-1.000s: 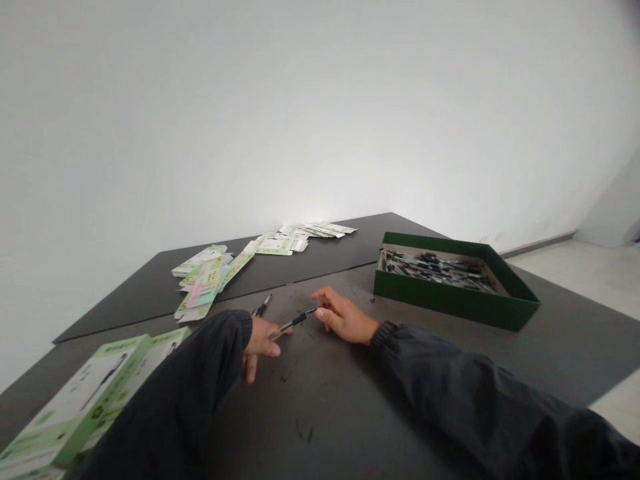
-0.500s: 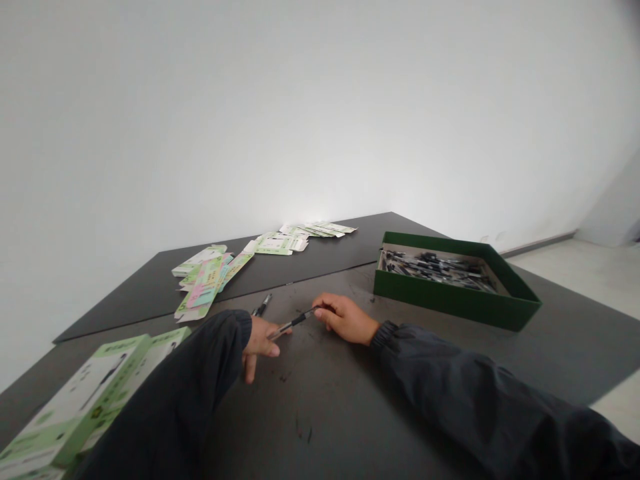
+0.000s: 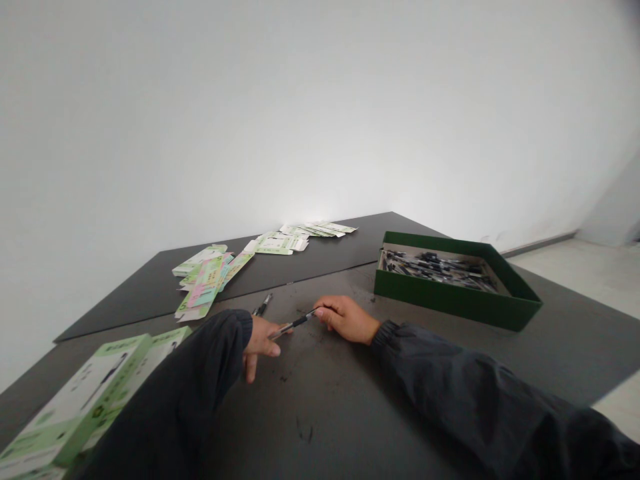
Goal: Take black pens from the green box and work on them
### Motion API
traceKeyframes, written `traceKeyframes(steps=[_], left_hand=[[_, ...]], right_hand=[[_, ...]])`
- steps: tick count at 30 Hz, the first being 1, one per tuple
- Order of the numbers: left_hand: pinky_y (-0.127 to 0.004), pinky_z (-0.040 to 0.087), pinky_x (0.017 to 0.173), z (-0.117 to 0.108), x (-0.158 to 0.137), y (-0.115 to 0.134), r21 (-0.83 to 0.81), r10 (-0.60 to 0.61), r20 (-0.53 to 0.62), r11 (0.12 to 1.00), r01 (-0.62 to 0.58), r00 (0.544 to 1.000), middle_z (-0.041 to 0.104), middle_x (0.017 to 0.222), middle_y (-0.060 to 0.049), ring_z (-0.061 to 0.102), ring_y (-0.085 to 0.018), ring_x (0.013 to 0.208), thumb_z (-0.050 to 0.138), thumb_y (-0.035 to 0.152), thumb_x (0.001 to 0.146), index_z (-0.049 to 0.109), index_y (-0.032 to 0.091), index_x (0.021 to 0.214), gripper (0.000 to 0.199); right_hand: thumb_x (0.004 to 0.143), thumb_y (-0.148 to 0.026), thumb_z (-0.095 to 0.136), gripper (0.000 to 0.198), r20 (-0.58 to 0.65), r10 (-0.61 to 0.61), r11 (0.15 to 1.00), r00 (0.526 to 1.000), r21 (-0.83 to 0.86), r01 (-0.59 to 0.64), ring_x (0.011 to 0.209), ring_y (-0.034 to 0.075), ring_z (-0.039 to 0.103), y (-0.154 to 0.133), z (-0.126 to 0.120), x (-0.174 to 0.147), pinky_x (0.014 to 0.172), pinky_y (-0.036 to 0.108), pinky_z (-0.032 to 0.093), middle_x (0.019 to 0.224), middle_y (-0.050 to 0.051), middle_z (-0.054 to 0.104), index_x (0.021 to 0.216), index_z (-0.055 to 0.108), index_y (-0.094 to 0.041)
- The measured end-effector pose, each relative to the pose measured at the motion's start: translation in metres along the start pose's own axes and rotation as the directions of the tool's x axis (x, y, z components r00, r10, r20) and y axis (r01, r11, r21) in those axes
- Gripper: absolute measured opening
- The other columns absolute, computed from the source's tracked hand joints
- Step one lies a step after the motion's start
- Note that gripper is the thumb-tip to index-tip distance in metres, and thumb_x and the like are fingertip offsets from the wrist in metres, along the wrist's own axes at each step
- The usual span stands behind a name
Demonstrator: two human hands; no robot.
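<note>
The right hand [image 3: 346, 319] pinches the dark tip end of a thin pen [image 3: 293, 325], and the left hand [image 3: 260, 339] closes on its clear barrel, so the pen bridges both hands just above the scuffed dark table [image 3: 450, 353]. A second pen [image 3: 263, 305] lies beside the left hand. To my judgement much work remains: the green cardboard tray [image 3: 453, 300] is full of pen parts, flat printed cartons [image 3: 207, 275] lie unfolded, and glossy green boxes [image 3: 85, 393] stand near.

Plain white wall [image 3: 300, 100] behind, evenly lit, brightest low at centre. Dark grey table [image 3: 575, 333], scuffed, a seam running across it. Pale floor [image 3: 590, 273] at right, light baseboard along the wall's foot.
</note>
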State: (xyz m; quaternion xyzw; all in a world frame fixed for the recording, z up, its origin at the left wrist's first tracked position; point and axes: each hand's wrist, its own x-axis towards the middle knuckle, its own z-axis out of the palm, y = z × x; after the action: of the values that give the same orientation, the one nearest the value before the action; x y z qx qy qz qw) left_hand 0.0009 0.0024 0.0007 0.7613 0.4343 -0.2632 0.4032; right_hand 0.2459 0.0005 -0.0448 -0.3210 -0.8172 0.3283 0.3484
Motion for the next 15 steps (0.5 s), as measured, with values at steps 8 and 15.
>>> traceKeyframes(steps=[8, 15], left_hand=[[-0.027, 0.048, 0.056, -0.0050, 0.0047, -0.0063, -0.171, -0.031, 0.070, 0.984, 0.043, 0.997, 0.056, 0.112, -0.020, 0.065, -0.026, 0.075, 0.040, 0.034, 0.085, -0.007, 0.015, 0.139, 0.074], [-0.024, 0.047, 0.055, -0.0019, 0.0061, -0.0072, -0.159, -0.053, 0.034, 0.986, 0.058, 0.998, 0.047, 0.123, -0.020, 0.066, -0.024, 0.072, 0.039, 0.033, 0.085, -0.003, 0.017, 0.139, 0.071]], right_hand=[[0.085, -0.032, 0.042, 0.022, 0.027, 0.013, 0.989, 1.000, 0.144, -0.017, 0.053, 0.007, 0.044, 0.0047, 0.0024, -0.0003, 0.050, 0.018, 0.036, 0.070, -0.001, 0.051, 0.095, 0.054, -0.016], [0.084, -0.028, 0.044, 0.019, 0.045, 0.029, 0.981, 0.999, 0.190, -0.037, 0.051, 0.006, 0.044, 0.0046, 0.0023, 0.0001, 0.050, 0.018, 0.037, 0.070, -0.001, 0.051, 0.096, 0.053, -0.016]])
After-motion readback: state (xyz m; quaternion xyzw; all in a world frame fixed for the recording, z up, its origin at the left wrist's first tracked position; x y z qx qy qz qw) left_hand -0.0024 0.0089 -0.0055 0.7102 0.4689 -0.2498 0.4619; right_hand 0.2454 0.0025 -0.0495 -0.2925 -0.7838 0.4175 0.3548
